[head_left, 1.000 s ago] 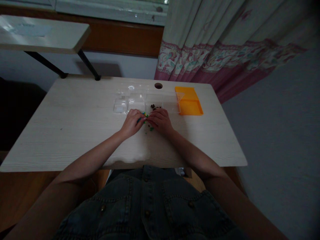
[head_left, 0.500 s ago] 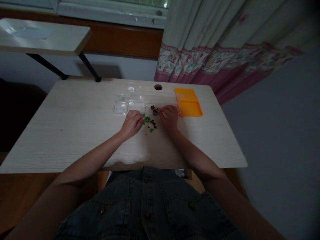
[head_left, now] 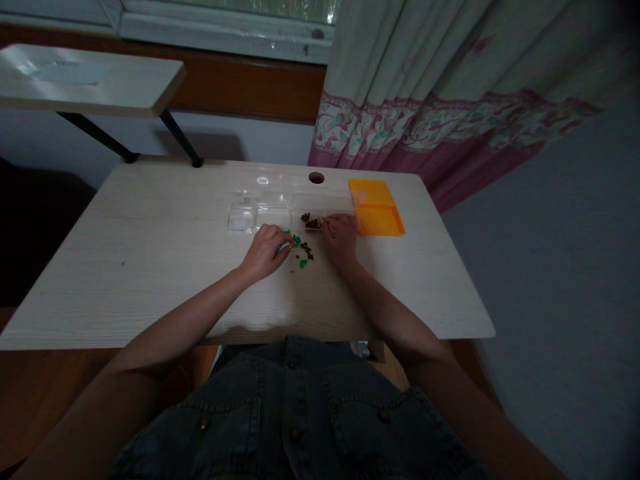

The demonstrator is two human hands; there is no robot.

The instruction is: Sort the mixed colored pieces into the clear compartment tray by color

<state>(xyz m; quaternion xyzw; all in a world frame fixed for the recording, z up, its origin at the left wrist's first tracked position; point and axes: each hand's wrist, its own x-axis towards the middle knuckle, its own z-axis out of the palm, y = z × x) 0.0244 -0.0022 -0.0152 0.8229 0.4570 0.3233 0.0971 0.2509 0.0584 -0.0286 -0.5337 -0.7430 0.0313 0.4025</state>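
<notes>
My left hand (head_left: 266, 253) rests on the table with thumb and forefinger pinched together at the left side of a small pile of blue, green and yellow pieces (head_left: 296, 239). Whether a piece is between those fingertips is too small to tell. A curve of dark brown pieces (head_left: 306, 249) and a few green bits (head_left: 303, 264) lie right beside the pile. My right hand (head_left: 341, 241) reaches over the front edge of a clear compartment box (head_left: 273, 217), its fingers closed near the dark pieces (head_left: 312, 224) in one compartment. What they hold, if anything, cannot be made out.
An orange two-part tray (head_left: 380, 207) stands at the box's right end. Behind the box is a round hole (head_left: 317, 178) in the tabletop. A raised shelf (head_left: 95, 83) on black legs is at the back left, and a curtain (head_left: 390, 127) hangs behind the table.
The left fingers have shifted slightly at the edge of the coloured pile. My right fingertips have moved a little to the right, away from the dark pieces in the box.
</notes>
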